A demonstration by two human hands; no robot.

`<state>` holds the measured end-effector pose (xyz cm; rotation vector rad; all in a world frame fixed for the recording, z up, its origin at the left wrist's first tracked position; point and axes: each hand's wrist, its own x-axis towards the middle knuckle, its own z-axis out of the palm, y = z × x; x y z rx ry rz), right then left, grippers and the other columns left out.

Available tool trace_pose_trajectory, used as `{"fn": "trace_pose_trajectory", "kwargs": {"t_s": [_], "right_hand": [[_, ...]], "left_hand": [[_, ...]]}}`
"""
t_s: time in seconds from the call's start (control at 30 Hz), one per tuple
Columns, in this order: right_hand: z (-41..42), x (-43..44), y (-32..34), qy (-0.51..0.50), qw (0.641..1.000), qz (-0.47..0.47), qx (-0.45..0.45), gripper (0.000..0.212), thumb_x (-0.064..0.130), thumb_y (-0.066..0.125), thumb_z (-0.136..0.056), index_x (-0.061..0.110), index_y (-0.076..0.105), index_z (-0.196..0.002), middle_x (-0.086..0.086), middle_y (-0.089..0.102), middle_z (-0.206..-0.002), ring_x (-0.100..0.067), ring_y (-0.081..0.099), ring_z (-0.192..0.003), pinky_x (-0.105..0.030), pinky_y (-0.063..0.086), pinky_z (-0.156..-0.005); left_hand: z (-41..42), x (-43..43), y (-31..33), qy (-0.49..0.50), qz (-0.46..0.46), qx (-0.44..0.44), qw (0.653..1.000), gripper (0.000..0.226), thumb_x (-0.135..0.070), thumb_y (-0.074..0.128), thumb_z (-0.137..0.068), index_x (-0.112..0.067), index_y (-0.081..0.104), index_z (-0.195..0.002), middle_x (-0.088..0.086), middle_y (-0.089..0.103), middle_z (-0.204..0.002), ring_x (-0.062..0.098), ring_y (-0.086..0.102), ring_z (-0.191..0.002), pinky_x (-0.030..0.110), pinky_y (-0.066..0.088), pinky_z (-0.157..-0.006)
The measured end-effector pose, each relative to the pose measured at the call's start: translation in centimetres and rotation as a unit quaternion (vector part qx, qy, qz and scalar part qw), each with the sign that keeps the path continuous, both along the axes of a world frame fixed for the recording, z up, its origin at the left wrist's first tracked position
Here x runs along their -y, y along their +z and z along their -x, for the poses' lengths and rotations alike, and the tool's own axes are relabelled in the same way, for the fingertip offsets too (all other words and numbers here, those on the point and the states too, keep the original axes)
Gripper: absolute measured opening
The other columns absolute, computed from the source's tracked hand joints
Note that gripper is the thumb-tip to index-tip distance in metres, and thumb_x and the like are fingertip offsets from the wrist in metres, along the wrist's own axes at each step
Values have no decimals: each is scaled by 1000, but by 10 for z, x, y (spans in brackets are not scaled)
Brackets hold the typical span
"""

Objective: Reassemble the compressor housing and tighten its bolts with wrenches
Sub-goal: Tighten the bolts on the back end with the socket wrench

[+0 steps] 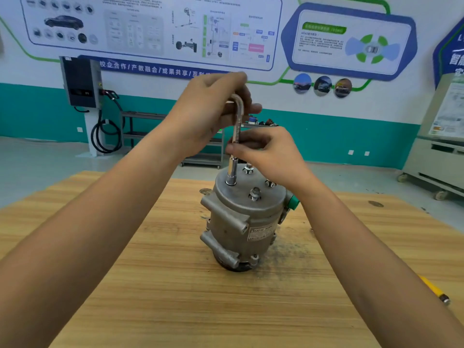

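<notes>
On the table (163, 285) the grey compressor (241, 222) stands on end, just below both hands. The left hand (213, 109) grips the bent top of the wrench (236, 131) (L-shaped, chrome), which stands upright, socket on the cover. The right hand (266, 149) pinches its shaft lower down. Three bolts (255, 194) stick up nearby.

- Wooden tabletop (175, 285), light grain, dark grit (283, 249) scattered right of centre.
- Yellow-handled tool (433, 288), lying at the tabletop's right edge.
- Wall-mounted charger (80, 82) with looped black cable (94, 138).
- Metal shelf rack (143, 115), by the wall.
- Wheeled cabinet (437, 159), far right.
- Wall posters (150, 26).
</notes>
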<state>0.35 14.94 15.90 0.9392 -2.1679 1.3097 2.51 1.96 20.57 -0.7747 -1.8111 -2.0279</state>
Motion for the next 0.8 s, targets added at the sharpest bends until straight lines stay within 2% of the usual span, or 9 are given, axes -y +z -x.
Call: {"fn": "trace_pose_trajectory", "kwargs": {"t_s": [0.07, 0.17, 0.3, 0.37, 0.43, 0.5, 0.63, 0.7, 0.8], "right_hand": [[0, 1, -1, -30, 999, 5, -38, 14, 14, 74, -78, 25, 67, -73, 19, 64, -62, 7, 62, -63, -11, 49, -65], [-5, 0, -1, -37, 997, -18, -58, 7, 16, 72, -81, 19, 68, -76, 16, 65, -68, 8, 60, -66, -10, 46, -67], [-10, -3, 0, -17, 995, -95, -11, 19, 13, 55, -93, 0, 69, -89, -11, 71, -83, -10, 61, -76, -29, 45, -72], [-11, -6, 0, 5, 994, -109, 2, 18, 9, 52, -94, 2, 69, -96, -1, 71, -88, -14, 66, -87, -30, 48, -80], [-11, -10, 0, 34, 994, -101, 12, 17, 6, 53, -93, 13, 69, -95, 12, 69, -86, 1, 65, -85, -15, 49, -79], [-12, -13, -1, 46, 996, -79, 22, 22, 5, 57, -91, 25, 66, -89, 18, 69, -80, 9, 63, -80, -6, 44, -75], [-16, -18, -6, 34, 999, -35, -14, 32, 4, 65, -86, 32, 61, -70, 27, 63, -60, 12, 59, -64, -2, 39, -61], [-17, -19, -10, 22, 999, -20, -27, 30, 8, 67, -84, 33, 60, -70, 26, 64, -62, 11, 60, -66, -3, 40, -62], [-17, -19, -12, 7, 1000, -14, 9, 15, 10, 66, -85, 25, 65, -88, 16, 70, -84, 2, 65, -87, -13, 47, -80]], "left_hand": [[3, 1, -3, -11, -41, 47, 998, 35, -30, 49, -96, -9, 57, -69, 0, 61, -54, 15, 68, -60, 23, 55, -56], [9, -3, 0, 3, -18, 75, 997, 38, -41, 48, -95, -10, 58, -75, -4, 56, -46, 11, 58, -44, 19, 48, -47], [11, -11, 12, -49, 107, 127, 985, 35, -34, 39, -98, -15, 63, -82, -11, 28, -37, 5, 25, -31, 15, 31, -40], [8, -12, 16, -44, 161, 120, 979, 37, -34, 37, -99, -17, 65, -81, -10, 27, -38, 6, 24, -32, 14, 30, -41], [3, -12, 18, 11, 196, 76, 978, 43, -39, 36, -99, -14, 65, -81, -9, 35, -38, 8, 34, -33, 15, 33, -42], [-7, -15, 17, 109, 245, -31, 963, 49, -42, 34, -99, -5, 63, -82, -6, 47, -40, 8, 47, -37, 17, 38, -45], [-30, -33, 3, 286, 395, -258, 834, 43, -47, 40, -94, -20, 38, -60, -6, 40, -50, 4, 39, -48, 14, 30, -50], [-33, -39, -2, 254, 325, -259, 873, 47, -38, 48, -93, -19, 30, -55, -6, 29, -49, 8, 30, -45, 20, 26, -48], [-27, -38, 1, 91, 189, -190, 959, 47, -24, 58, -90, -16, 37, -48, -3, 29, -46, 9, 29, -46, 21, 26, -49]]}}
